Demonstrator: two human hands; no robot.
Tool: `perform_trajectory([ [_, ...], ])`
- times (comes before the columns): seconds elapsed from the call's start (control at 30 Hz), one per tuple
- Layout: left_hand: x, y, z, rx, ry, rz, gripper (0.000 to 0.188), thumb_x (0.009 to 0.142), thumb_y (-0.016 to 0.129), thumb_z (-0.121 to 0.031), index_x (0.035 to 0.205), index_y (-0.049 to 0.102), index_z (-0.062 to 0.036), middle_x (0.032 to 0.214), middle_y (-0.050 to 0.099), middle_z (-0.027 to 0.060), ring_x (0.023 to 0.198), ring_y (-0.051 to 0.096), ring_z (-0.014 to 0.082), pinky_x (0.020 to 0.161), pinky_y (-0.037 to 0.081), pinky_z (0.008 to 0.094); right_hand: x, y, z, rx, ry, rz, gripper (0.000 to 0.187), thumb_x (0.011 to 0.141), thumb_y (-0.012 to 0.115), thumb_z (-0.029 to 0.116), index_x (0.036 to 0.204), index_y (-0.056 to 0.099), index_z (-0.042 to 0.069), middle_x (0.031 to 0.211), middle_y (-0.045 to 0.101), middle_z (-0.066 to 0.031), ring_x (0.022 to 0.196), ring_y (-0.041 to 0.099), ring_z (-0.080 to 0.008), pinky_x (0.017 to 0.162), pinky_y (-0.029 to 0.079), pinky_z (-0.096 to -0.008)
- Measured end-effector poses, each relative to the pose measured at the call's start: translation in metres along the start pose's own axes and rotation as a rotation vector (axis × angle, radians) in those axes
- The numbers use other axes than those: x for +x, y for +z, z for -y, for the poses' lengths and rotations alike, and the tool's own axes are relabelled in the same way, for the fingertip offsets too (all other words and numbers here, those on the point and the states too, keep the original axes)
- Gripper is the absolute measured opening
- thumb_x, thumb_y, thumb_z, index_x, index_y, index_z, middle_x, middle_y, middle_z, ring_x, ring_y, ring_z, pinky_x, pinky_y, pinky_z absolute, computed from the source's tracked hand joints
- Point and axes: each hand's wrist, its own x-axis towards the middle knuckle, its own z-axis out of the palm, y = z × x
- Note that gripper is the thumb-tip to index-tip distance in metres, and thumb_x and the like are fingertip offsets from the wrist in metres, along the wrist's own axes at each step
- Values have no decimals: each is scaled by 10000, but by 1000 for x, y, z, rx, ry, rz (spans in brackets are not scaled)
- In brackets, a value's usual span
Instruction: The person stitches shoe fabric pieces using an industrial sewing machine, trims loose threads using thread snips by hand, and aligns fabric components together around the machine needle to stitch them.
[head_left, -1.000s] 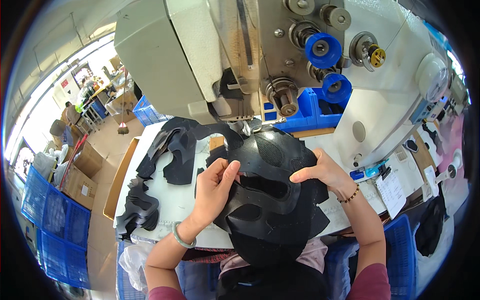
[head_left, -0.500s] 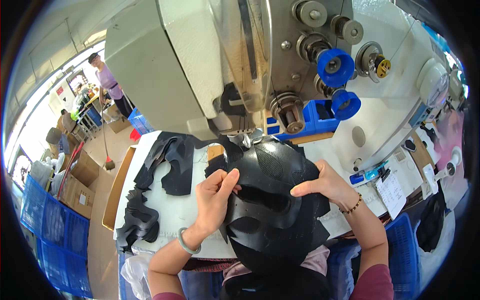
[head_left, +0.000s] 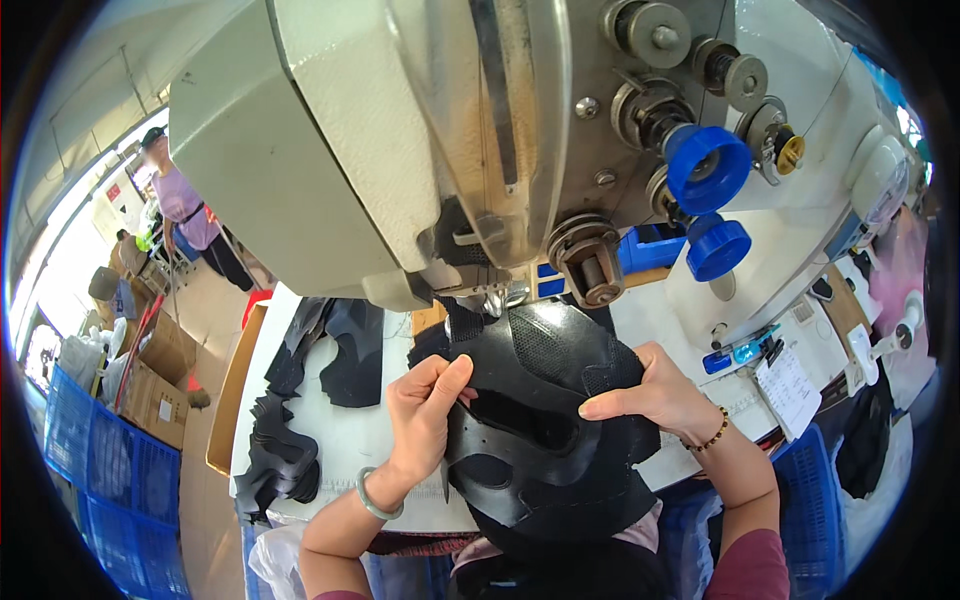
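Note:
A black shoe upper (head_left: 510,475), smooth with mesh patches and a long opening in its middle, lies under the sewing machine (head_left: 370,130). Its far edge reaches the metal presser foot (head_left: 490,300). My left hand (head_left: 425,410) pinches the upper at the left end of the opening, thumb on top. On the other side, my right hand (head_left: 665,400) grips the right edge with its thumb pressed on the surface and its fingers hidden beneath. The upper's near part hangs toward my lap. What the needle touches is hidden.
Black cut pieces (head_left: 350,365) and a wavy stack (head_left: 280,450) lie on the white table (head_left: 340,450) at left. Blue crates (head_left: 110,450) and cardboard boxes (head_left: 155,400) stand on the floor. A notepad (head_left: 785,395) lies at right. A person (head_left: 190,210) stands far left.
The sewing machine appears larger and closer as the view has shifted. Both hands keep their grip on the upper. The person at far left has moved a little.

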Motion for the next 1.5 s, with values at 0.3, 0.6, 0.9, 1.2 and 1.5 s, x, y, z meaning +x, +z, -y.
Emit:
perform_trajectory([
  [0.3, 8, -2, -1, -53, -36, -15, 303, 911, 636, -180, 651, 585, -33, 620, 535, -23, 607, 518, 50, 581, 427, 201, 4, 9, 10, -5, -36, -59, 170, 705, 767, 2, 851, 684, -21, 806, 666, -15, 711, 587, -72, 658, 463, -230],
  [0.6, 19, 3, -9, -2, 16, -52, 304, 903, 643, -169, 651, 596, -7, 604, 525, -16, 582, 503, 54, 563, 413, 201, 16, 1, 11, 30, -20, -56, 221, 680, 777, 12, 880, 689, -20, 824, 677, -36, 729, 609, -86, 682, 483, -236],
  [0.9, 33, -2, -11, 115, 32, -30, 323, 889, 656, -206, 640, 606, -7, 557, 517, -16, 533, 433, 32, 494, 287, 204, 26, -5, 5, 21, -5, -69, 284, 681, 776, 30, 945, 682, -18, 854, 684, -44, 752, 624, -93, 711, 495, -233],
  [1.2, 42, 0, -11, 427, 247, -113, 301, 851, 708, -194, 641, 606, -3, 520, 531, 6, 479, 430, 57, 465, 288, 230, 31, 1, 4, 55, -80, -91, 295, 711, 771, 44, 978, 660, -14, 876, 675, -36, 744, 614, -81, 695, 492, -229],
  [1.5, 38, -14, -20, 774, 900, 321, 288, 797, 666, -237, 1026, 709, -67, 639, 611, -9, 597, 523, 173, 641, 388, 295, 24, 32, -15, -22, -159, -185, 202, 798, 733, 74, 966, 665, -16, 862, 676, -25, 746, 607, -56, 664, 505, -218],
])
